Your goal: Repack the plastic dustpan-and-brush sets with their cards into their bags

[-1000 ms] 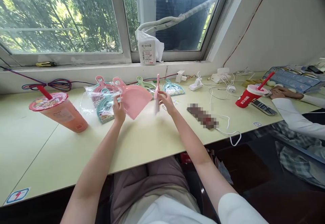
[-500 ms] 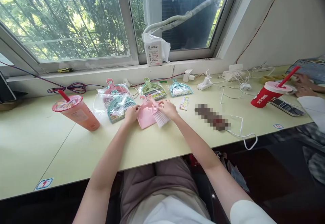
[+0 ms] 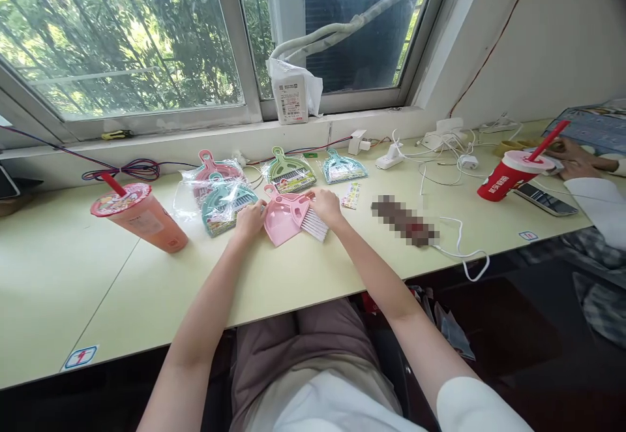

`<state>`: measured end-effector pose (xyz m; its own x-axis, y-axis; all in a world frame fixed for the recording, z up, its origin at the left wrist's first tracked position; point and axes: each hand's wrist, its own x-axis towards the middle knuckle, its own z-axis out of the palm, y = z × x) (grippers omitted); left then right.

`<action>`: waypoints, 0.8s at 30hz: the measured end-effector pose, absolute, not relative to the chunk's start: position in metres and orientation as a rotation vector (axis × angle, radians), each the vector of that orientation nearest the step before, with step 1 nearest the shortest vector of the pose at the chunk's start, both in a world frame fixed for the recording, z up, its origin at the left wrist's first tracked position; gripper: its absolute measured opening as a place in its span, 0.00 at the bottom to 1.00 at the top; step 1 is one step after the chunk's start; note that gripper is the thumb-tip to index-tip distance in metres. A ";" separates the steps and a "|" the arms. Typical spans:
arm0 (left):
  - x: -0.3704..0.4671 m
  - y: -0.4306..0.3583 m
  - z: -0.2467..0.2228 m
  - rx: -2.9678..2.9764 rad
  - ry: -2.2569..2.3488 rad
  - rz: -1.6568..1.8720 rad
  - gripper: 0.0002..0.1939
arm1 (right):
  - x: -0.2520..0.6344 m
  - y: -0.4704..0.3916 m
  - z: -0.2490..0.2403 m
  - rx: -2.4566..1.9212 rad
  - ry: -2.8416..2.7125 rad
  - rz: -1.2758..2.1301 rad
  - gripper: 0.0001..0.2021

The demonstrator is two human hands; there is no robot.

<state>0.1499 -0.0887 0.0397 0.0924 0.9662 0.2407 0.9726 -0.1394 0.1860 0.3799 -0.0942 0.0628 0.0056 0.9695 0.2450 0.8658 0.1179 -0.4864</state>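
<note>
Pink plastic dustpan on the pale yellow-green worktop, seen in the head view right in front of the seated person, with its looped handle toward the window and its wide scoop toward the lap. A pink plastic brush with white bristles overlaps its right side, the bristles fanning out past the pan's edge toward the person.

From where I stand, the left hand has its fingers pinching the dustpan's left edge. The right hand has its fingers bent around the pink part of the brush; how tightly either hand grips, I cannot tell.

Around these 2 pieces lie 4 dustpan sets in clear plastic wrap. A teal wrapped set is just beside the left hand, with a pink wrapped set behind it; a green wrapped set sits beyond the dustpan, and a light-blue wrapped set beyond the right hand. A small printed paper card lies near that hand.

Well to the left is a tall orange-pink drink cup with a red straw. Farther right, a red paper cup with a pink lid is near a co-worker's hands.
</note>
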 end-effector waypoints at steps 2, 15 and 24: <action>0.150 -0.088 0.040 -2.309 -2.033 -0.443 0.23 | 0.378 -0.096 0.063 -1.814 -1.909 0.180 0.12; 0.146 -0.085 0.039 -2.344 -1.971 -0.409 0.23 | 0.374 -0.103 0.066 -1.738 -2.000 -0.043 0.11; 0.147 -0.085 0.037 -2.348 -1.936 -0.594 0.21 | 0.378 -0.088 0.052 -1.752 -2.156 0.168 0.08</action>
